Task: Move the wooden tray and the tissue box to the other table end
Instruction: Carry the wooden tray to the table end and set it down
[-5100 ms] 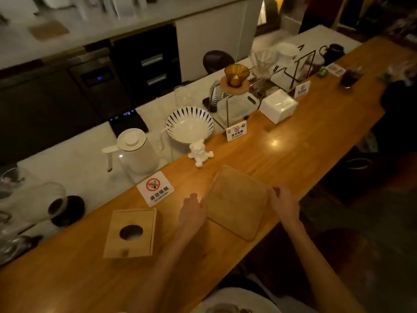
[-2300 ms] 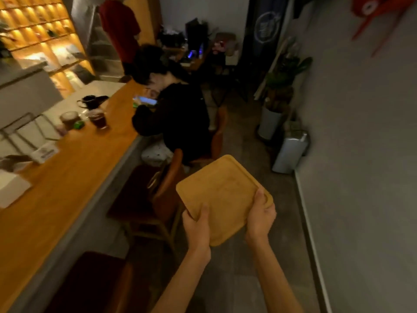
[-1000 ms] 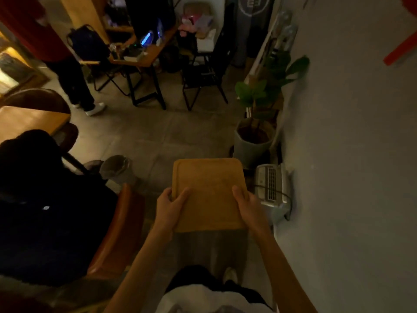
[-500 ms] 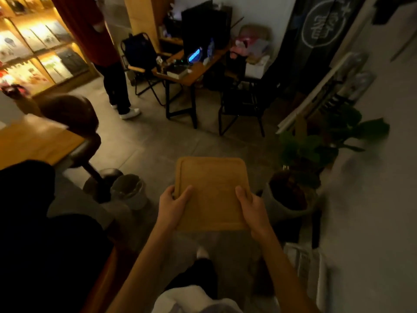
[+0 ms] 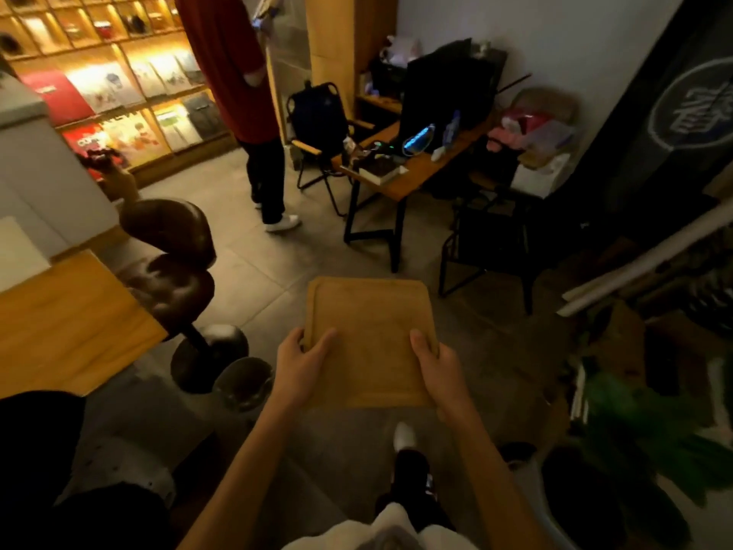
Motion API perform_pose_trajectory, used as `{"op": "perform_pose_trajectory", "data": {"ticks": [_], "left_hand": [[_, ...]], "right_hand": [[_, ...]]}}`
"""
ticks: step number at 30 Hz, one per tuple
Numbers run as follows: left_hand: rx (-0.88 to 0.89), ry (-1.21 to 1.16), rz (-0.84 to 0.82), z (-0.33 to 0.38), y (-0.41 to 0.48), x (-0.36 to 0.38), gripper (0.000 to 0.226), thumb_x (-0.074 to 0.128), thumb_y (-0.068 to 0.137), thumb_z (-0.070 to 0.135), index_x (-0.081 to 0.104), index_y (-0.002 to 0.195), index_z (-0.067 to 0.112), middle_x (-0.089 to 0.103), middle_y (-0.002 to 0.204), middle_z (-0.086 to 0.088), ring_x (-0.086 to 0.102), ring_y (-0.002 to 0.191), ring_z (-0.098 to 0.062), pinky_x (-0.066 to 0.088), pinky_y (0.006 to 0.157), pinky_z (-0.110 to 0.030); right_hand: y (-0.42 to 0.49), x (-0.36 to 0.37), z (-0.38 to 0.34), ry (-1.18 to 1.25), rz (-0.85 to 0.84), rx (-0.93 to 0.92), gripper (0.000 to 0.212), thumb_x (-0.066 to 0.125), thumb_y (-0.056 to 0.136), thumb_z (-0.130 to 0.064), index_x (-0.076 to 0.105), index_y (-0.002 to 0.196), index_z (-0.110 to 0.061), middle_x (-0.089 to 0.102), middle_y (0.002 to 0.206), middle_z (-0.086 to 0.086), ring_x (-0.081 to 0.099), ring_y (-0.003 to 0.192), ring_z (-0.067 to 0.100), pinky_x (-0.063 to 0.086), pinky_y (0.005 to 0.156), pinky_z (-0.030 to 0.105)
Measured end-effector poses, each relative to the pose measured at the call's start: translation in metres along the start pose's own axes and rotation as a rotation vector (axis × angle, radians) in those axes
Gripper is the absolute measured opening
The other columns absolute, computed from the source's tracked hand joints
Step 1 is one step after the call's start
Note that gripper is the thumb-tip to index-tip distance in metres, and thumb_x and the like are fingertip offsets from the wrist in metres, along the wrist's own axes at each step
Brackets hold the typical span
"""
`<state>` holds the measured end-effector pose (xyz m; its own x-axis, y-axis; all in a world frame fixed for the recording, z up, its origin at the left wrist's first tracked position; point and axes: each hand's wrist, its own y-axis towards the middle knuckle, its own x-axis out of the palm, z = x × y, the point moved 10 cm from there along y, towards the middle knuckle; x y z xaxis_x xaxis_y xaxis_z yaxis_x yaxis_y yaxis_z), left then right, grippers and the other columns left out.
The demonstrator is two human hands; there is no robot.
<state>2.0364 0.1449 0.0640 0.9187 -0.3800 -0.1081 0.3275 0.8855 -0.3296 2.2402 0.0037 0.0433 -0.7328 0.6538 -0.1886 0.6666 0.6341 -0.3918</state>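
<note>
Left hand (image 5: 303,361) and right hand (image 5: 438,365) pinched the wooden tray (image 5: 371,339) by near corners only; risk: far edge tipping or clipping the bar stool (image 5: 174,264)

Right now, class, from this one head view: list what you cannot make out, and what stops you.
- Tissue box: not in the frame.
- Underside of the wooden tray: faces away; fingers of the left hand and right hand curl beneath it.
- Wooden table: cut off by the left edge.
- Person in the red top: cut off at the top edge.
- Green plant: blurred.
</note>
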Motion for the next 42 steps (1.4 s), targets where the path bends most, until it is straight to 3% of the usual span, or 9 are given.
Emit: {"op": "perform_pose_trajectory", "data": {"ticks": [4, 15, 17, 22, 27, 32, 36, 40, 42], "left_hand": [[-0.018, -0.038, 0.114, 0.005, 0.069, -0.015, 0.047, 0.066, 0.091, 0.041, 0.048, 0.129, 0.020, 0.059, 0.109, 0.006, 0.061, 0.089, -0.009, 0.047, 0.061, -0.020], [-0.083, -0.088, 0.520, 0.051, 0.262, -0.084, 0.041, 0.064, 0.093, 0.039, 0.052, 0.126, 0.019, 0.059, 0.105, 0.009, 0.060, 0.092, -0.007, 0.047, 0.066, -0.019], [-0.104, -0.108, 0.620, 0.058, 0.285, -0.111, 0.036, 0.064, 0.093, 0.041, 0.051, 0.121, 0.023, 0.060, 0.106, 0.009, 0.060, 0.093, -0.007, 0.048, 0.069, -0.021], [-0.163, -0.166, 0.877, 0.059, 0.310, -0.179, 0.034, 0.063, 0.092, 0.044, 0.047, 0.118, 0.029, 0.058, 0.109, 0.009, 0.061, 0.099, -0.012, 0.050, 0.073, -0.027], [-0.198, -0.272, 1.125, 0.047, 0.330, -0.240, 0.031, 0.059, 0.095, 0.043, 0.053, 0.118, 0.023, 0.061, 0.113, 0.004, 0.062, 0.100, -0.013, 0.052, 0.075, -0.028], [-0.187, -0.282, 1.390, 0.044, 0.358, -0.293, 0.055, 0.060, 0.096, 0.041, 0.040, 0.144, 0.022, 0.049, 0.125, 0.007, 0.053, 0.109, -0.012, 0.048, 0.089, -0.035], [-0.190, -0.306, 1.507, 0.050, 0.392, -0.324, 0.050, 0.054, 0.100, 0.036, 0.038, 0.145, 0.022, 0.049, 0.125, 0.007, 0.054, 0.112, -0.015, 0.048, 0.092, -0.038], [-0.262, -0.514, 1.565, 0.041, 0.416, -0.332, 0.064, 0.051, 0.102, 0.032, 0.018, 0.156, 0.026, 0.045, 0.141, -0.002, 0.049, 0.126, -0.020, 0.045, 0.104, -0.049], [-0.284, -0.523, 1.621, 0.040, 0.417, -0.336, 0.057, 0.050, 0.103, 0.028, 0.026, 0.155, 0.024, 0.047, 0.139, 0.003, 0.050, 0.126, -0.016, 0.047, 0.103, -0.041]], "right_hand": [[0.080, 0.048, -0.032, -0.027, -0.118, -0.003, 0.024, 0.056, 0.097, -0.047, 0.061, 0.099, -0.024, 0.068, 0.100, -0.002, 0.065, 0.087, 0.011, 0.052, 0.067, 0.025], [0.316, 0.228, -0.148, -0.197, -0.460, -0.094, 0.034, 0.061, 0.096, -0.040, 0.065, 0.111, -0.010, 0.069, 0.095, 0.001, 0.065, 0.080, 0.012, 0.049, 0.058, 0.021], [0.343, 0.273, -0.177, -0.249, -0.539, -0.151, 0.037, 0.060, 0.097, -0.040, 0.065, 0.117, -0.010, 0.071, 0.104, 0.006, 0.066, 0.083, 0.012, 0.051, 0.064, 0.024], [0.366, 0.401, -0.224, -0.370, -0.837, -0.281, 0.057, 0.055, 0.094, -0.058, 0.051, 0.142, -0.027, 0.064, 0.128, -0.003, 0.064, 0.109, 0.015, 0.055, 0.093, 0.041], [0.371, 0.519, -0.257, -0.451, -1.055, -0.418, 0.054, 0.050, 0.099, -0.051, 0.044, 0.149, -0.029, 0.062, 0.122, -0.012, 0.062, 0.111, 0.014, 0.053, 0.095, 0.037], [0.391, 0.626, -0.275, -0.516, -1.150, -0.446, 0.054, 0.044, 0.104, -0.044, 0.037, 0.154, -0.025, 0.056, 0.137, -0.003, 0.055, 0.121, 0.017, 0.045, 0.094, 0.031], [0.398, 0.701, -0.295, -0.567, -1.264, -0.496, 0.049, 0.045, 0.105, -0.038, 0.039, 0.152, -0.025, 0.052, 0.129, -0.008, 0.049, 0.114, 0.009, 0.042, 0.095, 0.028], [0.407, 0.768, -0.301, -0.613, -1.324, -0.509, 0.049, 0.050, 0.103, -0.036, 0.046, 0.149, -0.019, 0.058, 0.133, -0.002, 0.055, 0.119, 0.017, 0.046, 0.101, 0.033], [0.398, 0.796, -0.292, -0.674, -1.398, -0.535, 0.049, 0.050, 0.103, -0.036, 0.046, 0.149, -0.019, 0.059, 0.136, 0.002, 0.057, 0.121, 0.020, 0.046, 0.103, 0.035]]}}
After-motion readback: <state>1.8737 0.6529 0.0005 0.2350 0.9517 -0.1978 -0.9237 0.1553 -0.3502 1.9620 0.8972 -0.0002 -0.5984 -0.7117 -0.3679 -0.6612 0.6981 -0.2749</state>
